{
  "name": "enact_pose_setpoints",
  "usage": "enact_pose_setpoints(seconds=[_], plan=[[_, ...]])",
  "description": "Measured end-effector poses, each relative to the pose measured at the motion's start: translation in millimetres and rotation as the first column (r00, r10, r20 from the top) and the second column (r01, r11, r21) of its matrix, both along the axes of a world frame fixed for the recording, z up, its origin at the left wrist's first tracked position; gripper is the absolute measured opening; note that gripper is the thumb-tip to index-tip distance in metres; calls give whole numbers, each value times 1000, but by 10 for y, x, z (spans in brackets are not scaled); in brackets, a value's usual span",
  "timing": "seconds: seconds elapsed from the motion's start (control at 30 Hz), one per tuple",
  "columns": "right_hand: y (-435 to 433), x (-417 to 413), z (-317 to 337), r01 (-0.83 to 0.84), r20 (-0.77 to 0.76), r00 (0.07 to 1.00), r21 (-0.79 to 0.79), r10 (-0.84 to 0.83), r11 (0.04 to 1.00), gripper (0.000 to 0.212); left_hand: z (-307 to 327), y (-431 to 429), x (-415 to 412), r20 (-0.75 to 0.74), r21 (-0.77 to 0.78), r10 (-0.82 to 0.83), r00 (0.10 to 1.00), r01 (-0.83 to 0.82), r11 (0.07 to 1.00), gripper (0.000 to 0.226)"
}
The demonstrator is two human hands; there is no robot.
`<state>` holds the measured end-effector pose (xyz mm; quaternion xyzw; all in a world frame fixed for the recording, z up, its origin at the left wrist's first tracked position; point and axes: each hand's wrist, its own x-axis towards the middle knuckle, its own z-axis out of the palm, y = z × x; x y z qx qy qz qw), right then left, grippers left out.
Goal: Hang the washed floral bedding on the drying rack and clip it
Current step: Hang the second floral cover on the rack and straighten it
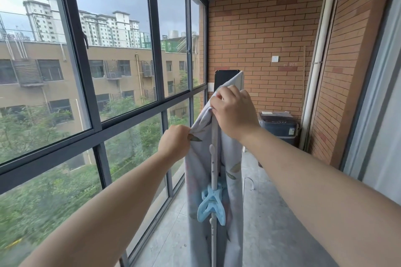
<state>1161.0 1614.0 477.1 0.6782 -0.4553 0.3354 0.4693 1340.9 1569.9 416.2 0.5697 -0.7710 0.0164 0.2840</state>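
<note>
**As we pinch the bedding [230, 158] on the rack [213, 158]**

Where the rack's white rail crosses the lower centre of the frame, a blue clip [211, 204] bites the draped bedding onto it. Just above, our left hand [174, 143] pinches a fold on the cloth's left side, fingers curled. Higher, at centre, our right hand [233, 110] pinches the top edge over the rail. Behind, right of centre, a washer [278, 125] stands by the brick wall [260, 28].

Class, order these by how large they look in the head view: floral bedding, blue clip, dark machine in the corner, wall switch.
1. floral bedding
2-3. dark machine and blue clip look alike; the clip is nearer, so unranked
4. wall switch, smallest
</note>
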Motion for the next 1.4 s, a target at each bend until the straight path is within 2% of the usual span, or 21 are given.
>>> enact_pose_setpoints(seconds=[0.07,0.2,0.27,0.3,0.37,0.43,0.47,0.6,0.67,0.7,0.77,0.83,0.87,0.97,1.03,1.1,1.2,1.27,1.33,1.4], plan=[[33,-6,11,-19,48,999,-11,19,1000,10,-22,-16,57,-117,17,-47,992,49,999,28],[46,72,-31,-68,152,986,-19,70,997,13,-50,129,-28,-376,86,-41,926,79,993,51],[29,116,3,-80,174,981,-24,83,997,12,-30,234,-133,-447,73,-5,894,42,996,44],[22,128,35,-82,177,980,-29,86,996,12,12,263,-177,-428,50,12,904,10,999,44],[22,155,63,-81,166,982,-36,86,996,12,106,264,-228,-249,9,81,965,-81,997,46],[35,176,24,-76,181,981,-8,76,997,14,180,239,-237,-90,-11,119,989,-121,993,35],[44,179,-15,-64,218,974,34,55,997,17,207,241,-233,-61,7,131,989,-131,991,28],[26,151,-141,-9,453,879,328,-150,944,31,236,229,-194,-71,60,164,984,-160,985,14],[29,143,-140,-58,525,830,417,-188,907,27,254,236,-214,-107,50,169,980,-165,985,9],[38,142,-124,-82,542,820,429,-183,900,22,282,242,-239,-124,35,168,978,-164,986,14],[63,153,-97,-107,564,811,407,-157,907,11,333,247,-292,-135,-20,156,978,-160,987,32],[98,180,-68,-135,555,825,375,-106,917,9,395,242,-335,-115,-113,152,982,-165,980,41],[119,182,-48,-139,532,842,375,-89,917,9,446,243,-343,-75,-152,153,985,-163,975,39],[211,47,54,-62,429,892,424,-140,904,18,705,245,-212,183,-195,183,966,-147,970,11],[247,-90,113,27,372,908,407,-193,913,28,831,250,-123,214,-219,214,953,-166,961,19],[232,-94,71,34,423,884,369,-200,929,28,794,349,-230,141,-278,188,972,-144,950,26],[191,25,-101,-61,531,810,498,-248,865,28,598,413,-445,83,-215,98,992,-78,974,28],[198,-46,-134,-84,579,776,490,-251,868,27,603,326,-363,38,-218,151,988,-139,966,25],[211,-139,-84,-85,644,738,383,-201,920,26,588,292,-319,61,-297,183,981,-157,942,38],[226,-107,-33,-118,664,731,347,-155,931,20,509,419,-429,154,-342,126,980,-67,937,49]])
